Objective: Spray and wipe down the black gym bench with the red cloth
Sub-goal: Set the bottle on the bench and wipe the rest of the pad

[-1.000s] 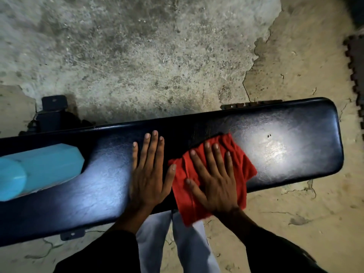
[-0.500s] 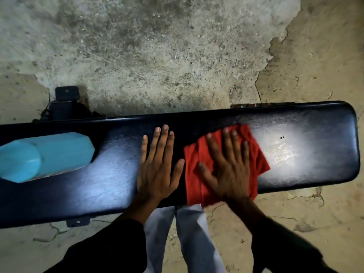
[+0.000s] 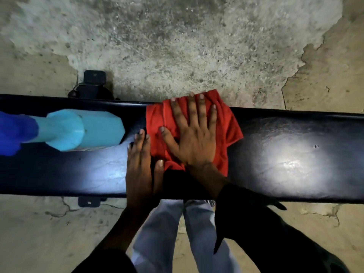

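Fingers (image 3: pixel 199 113) spread flat on red cloth (image 3: pixel 232 133)

A rough home or basement gym: a padded black bench (image 3: pixel 275 154) stands on a cracked, patchy concrete floor (image 3: pixel 177 46).

The bench (image 3: pixel 275 164) runs off both side edges; the spray bottle's (image 3: pixel 82 131) head is blurred.

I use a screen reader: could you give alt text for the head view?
A right hand presses a red cloth flat on a black gym bench; the left hand rests flat beside it. A blue spray bottle lies on the bench's left.
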